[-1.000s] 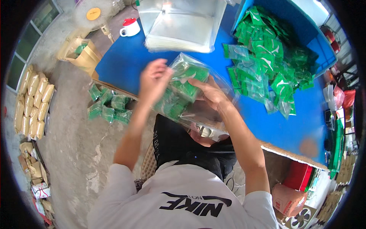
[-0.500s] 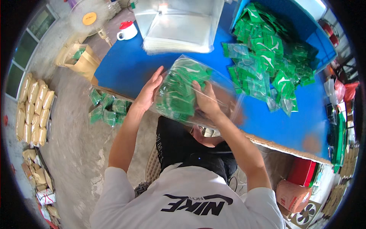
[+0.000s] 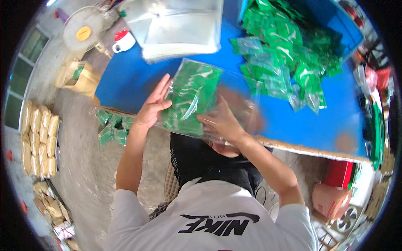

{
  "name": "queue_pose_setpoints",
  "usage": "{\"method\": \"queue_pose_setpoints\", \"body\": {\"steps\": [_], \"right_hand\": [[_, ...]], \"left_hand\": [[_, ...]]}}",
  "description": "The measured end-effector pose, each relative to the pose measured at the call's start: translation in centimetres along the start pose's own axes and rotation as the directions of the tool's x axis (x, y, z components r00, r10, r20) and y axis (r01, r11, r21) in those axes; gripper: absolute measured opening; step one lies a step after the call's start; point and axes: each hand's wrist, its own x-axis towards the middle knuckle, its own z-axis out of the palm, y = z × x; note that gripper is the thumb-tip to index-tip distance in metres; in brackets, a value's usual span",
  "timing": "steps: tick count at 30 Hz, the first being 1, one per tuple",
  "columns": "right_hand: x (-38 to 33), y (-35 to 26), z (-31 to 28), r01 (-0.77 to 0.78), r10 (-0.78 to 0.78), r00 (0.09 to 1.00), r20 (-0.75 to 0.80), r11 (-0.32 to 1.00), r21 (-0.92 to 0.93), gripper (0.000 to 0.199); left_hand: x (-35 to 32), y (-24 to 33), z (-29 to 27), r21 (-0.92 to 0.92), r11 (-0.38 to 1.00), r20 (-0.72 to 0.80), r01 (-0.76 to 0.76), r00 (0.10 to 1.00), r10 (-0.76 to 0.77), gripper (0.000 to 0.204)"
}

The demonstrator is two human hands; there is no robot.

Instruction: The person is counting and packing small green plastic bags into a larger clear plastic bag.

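A clear plastic bag (image 3: 240, 90) filled with flat green packets (image 3: 194, 90) is held tilted over the near edge of the blue table. My left hand (image 3: 151, 109) grips its left side, thumb against the film and the other fingers extended along the edge. On the right, my right hand (image 3: 226, 122) holds the lower right side of the green stack, its fingertips against the packets. Loose film from the bag spreads out beyond that hand. The underside of the bag is hidden.
Loose green packets (image 3: 276, 54) spill from a blue bin (image 3: 354, 35) at the far right. Clear sheets or bags (image 3: 180, 31) lie stacked at the back, beside a white mug with a red top (image 3: 124, 42). Bundled green packs (image 3: 113, 127) sit low at the left.
The bag has turned more upright, and its green stack looks flatter and squarer. My right hand has slid down to the stack's lower right, while my left thumb has come onto the film.
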Motion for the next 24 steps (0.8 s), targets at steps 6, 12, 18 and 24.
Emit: {"method": "queue_pose_setpoints", "body": {"steps": [6,12,18,24], "right_hand": [[-1.0,-1.2,-0.9,-0.101,-0.083,0.983,-0.161,0.486,-0.868,0.09],[-9.0,-1.3,-6.2,0.183,-0.274,0.958,0.084,0.358,-0.916,0.036],[-14.6,-15.0,-0.5,0.643,-0.537,0.762,0.362,0.555,-0.528,0.033],[-13.5,-14.8,2.1,0.911,-0.926,0.349,0.146,0.299,-0.285,0.032]], "left_hand": [[0.5,0.4,-0.7,0.556,0.831,0.089,-0.021,0.995,-0.034,0.09],[3.1,2.8,0.5,0.865,0.477,0.237,-0.155,0.965,-0.115,0.082],[3.7,-1.3,8.8,0.968,-0.137,0.22,-0.209,0.973,0.066,0.062],[4.8,-3.0,10.6,0.92,-0.238,0.321,-0.311,0.947,0.003,0.068]]}}
